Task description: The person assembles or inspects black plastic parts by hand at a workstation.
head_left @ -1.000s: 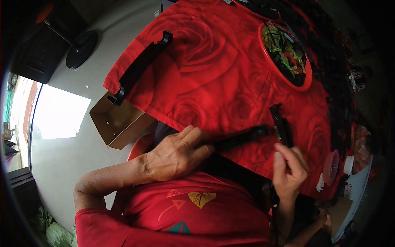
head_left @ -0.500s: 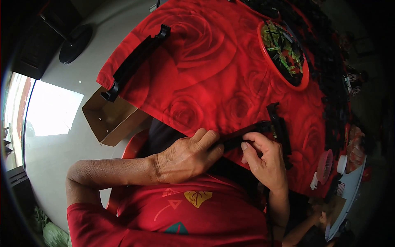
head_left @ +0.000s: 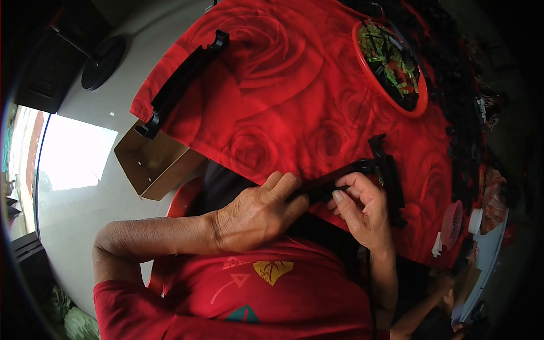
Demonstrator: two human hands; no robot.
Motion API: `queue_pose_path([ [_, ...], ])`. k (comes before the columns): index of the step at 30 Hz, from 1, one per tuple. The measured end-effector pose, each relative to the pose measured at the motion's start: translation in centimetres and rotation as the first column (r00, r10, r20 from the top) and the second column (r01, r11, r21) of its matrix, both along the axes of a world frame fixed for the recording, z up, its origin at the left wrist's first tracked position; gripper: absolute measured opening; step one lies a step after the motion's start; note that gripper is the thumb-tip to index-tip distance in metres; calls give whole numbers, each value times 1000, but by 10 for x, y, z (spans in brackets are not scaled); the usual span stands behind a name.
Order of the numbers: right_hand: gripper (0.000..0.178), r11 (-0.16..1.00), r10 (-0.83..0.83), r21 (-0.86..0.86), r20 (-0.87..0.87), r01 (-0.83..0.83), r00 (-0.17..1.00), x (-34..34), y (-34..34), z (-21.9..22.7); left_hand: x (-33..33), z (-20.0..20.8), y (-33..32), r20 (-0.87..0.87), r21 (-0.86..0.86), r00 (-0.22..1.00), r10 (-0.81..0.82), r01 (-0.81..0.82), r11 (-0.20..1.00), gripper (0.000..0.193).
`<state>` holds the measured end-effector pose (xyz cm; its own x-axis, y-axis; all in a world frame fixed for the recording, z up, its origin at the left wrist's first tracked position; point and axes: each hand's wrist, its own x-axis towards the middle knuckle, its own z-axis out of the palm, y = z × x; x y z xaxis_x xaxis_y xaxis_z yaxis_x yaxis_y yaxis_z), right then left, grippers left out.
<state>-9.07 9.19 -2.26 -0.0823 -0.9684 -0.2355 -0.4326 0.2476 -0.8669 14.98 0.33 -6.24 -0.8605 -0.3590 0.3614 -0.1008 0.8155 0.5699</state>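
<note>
My left hand is closed around one end of a long black plastic piece with a curved end, held at the table's near edge. Bent fingers of my right hand pinch at the same piece farther along; whether something small sits between them is hidden. Just beyond the right hand, another black plastic part lies on the red cloth and meets the held piece's far end. A similar long black bracket-like piece rests along the table's left edge.
A rose-patterned red cloth covers the table. At the far right stands a red bowl of small green and dark strips, beside a heap of black parts. Below the left edge is an open cardboard box. Another person's arm shows lower right.
The right hand's fingers have shifted slightly and curl more tightly at the black piece. My left hand stays about where it was. The view has moved a little.
</note>
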Motion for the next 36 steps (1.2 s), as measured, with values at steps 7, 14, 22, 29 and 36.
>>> queue_pose_path([
  [7,28,976,24,-200,-279,-83,960,16,15,1,8,4,-8,-13,-102,994,111,-112,988,35],
  [14,29,883,-7,-337,-705,-327,709,32,23,-5,0,33,-27,83,-166,969,231,-215,962,23],
  [22,20,812,-110,-394,-828,-430,550,38,18,-9,-7,35,-2,155,-89,920,361,-351,932,21],
  [29,21,808,-83,-444,-736,-387,672,34,19,-18,-8,25,6,158,31,889,431,-440,897,22],
  [36,21,813,-67,-441,-719,-379,692,34,18,-16,-7,22,6,147,25,886,440,-448,893,24],
])
